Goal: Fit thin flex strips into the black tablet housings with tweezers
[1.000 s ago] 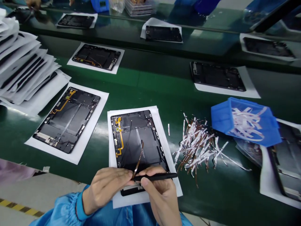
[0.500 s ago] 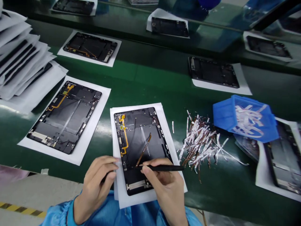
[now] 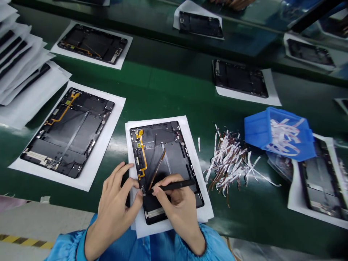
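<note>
Here the left hand [image 3: 116,203] lies open, fingers spread, its thumb tip at the lower left edge of a dark tablet housing [image 3: 174,159], which sits on a white paper sheet [image 3: 195,170] on the green worktop [image 3: 174,88]. Just beside it, the right hand [image 3: 174,203] curls closed around a slim black pen-like tool [image 3: 176,186], whose tip meets the base of a thin amber flex ribbon [image 3: 157,168] lying slantwise across the housing.
</note>
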